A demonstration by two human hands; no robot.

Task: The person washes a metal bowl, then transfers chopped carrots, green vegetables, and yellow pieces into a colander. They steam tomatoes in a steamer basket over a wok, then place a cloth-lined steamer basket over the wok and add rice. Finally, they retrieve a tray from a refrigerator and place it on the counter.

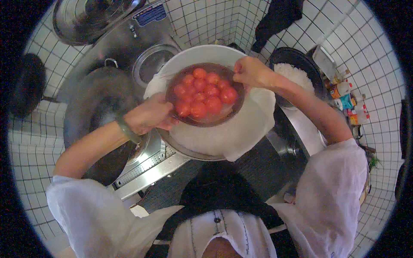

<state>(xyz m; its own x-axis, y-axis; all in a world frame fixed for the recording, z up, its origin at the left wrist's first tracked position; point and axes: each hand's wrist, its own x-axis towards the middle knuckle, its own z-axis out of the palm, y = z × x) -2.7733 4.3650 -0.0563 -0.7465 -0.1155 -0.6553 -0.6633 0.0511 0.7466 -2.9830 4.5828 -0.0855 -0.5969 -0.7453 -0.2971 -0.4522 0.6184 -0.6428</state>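
A round metal bowl (206, 125) holds several red tomatoes (206, 93), with liquid around them. My left hand (154, 113), with a green bangle on its wrist, grips the bowl's lower left rim. At its upper right rim my right hand (253, 74) is closed on the edge. Beneath or behind the bowl is a larger round vessel lined with white cloth (226, 138); whether the bowl rests on it is hard to tell.
To my left sits a large dark wok (96, 93) with steam over it. A round metal lid (156, 63) lies behind. On the right stand a black pot (284, 54) of white rice (293, 75) and several bottles (357, 114). A metal counter edge (155, 174) runs at lower left.
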